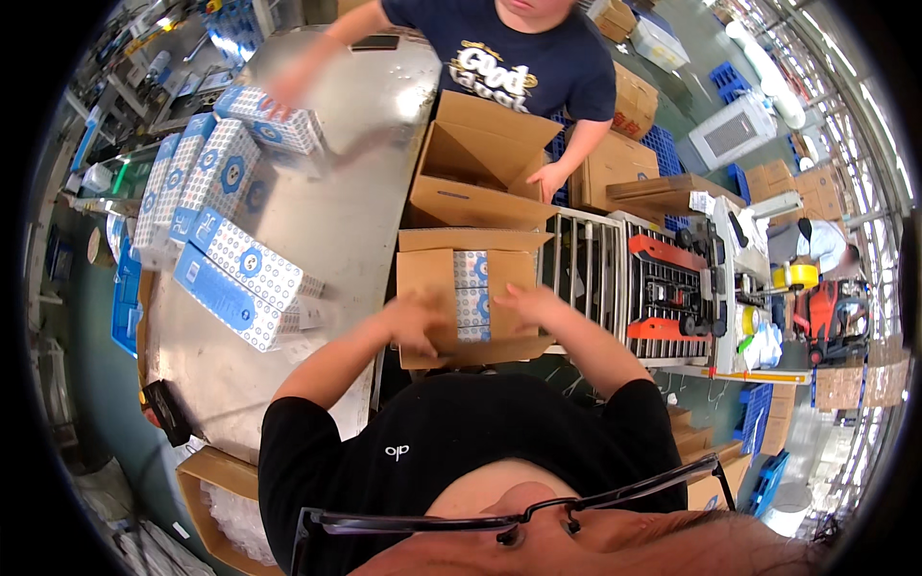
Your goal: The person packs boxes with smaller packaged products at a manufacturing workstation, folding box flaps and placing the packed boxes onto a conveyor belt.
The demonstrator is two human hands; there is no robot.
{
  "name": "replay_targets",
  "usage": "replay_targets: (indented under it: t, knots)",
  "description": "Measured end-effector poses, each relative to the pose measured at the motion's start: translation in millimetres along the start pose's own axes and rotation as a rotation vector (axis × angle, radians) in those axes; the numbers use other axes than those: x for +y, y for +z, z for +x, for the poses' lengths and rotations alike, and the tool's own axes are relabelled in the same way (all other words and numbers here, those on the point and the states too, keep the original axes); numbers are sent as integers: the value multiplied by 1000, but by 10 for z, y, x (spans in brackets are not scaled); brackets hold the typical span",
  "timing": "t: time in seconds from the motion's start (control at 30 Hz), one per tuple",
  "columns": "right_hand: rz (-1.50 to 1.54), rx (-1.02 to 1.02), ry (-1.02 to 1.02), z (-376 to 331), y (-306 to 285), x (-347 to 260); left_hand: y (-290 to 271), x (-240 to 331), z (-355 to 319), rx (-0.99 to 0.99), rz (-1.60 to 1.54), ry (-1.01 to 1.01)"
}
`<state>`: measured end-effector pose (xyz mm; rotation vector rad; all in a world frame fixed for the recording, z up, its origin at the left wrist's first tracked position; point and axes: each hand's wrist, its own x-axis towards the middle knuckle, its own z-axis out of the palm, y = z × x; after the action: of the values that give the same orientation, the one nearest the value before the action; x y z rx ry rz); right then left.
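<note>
Both hands work at the open cardboard carton point(471, 298) on the bench point(346, 221). Left hand point(415, 322) and right hand point(526, 302) press patterned boxes point(472, 296) inside; finger grasp cannot be told. Seat boxes flush, flaps clear.

Both hands at open cardboard box point(427, 278): left hand point(415, 322) on its near-left flap, right hand point(526, 305) on the near-right flap. Blue-and-white patterned cartons point(471, 298) stacked inside (three faces visible). More of the same cartons point(240, 278) lying on the metal table point(336, 211) to the left. Second open box point(471, 163) beyond, co-worker's hand point(549, 180) touching its right side. Roller conveyor point(595, 269) just right.
</note>
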<state>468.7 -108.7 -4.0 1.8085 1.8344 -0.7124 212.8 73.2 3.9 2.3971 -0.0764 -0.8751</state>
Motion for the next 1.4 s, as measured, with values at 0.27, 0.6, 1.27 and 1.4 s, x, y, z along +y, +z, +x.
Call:
replay_targets:
  t: [0.27, 0.6, 1.27, 1.4]
  knots:
    - [156, 877, 270, 237, 143, 66, 982, -98, 359, 973, -438, -473]
    - [393, 856, 77, -341, 1416, 380, 1295, 510, 1262, 1052, -546, -642]
    - [569, 803, 930, -2095, 2796, 4304, -671, 2688, 5611, 739, -322, -120]
    - [610, 836, 966, -2397, 2989, 4614, -802, 3086, 5959, 639, -286, -195]
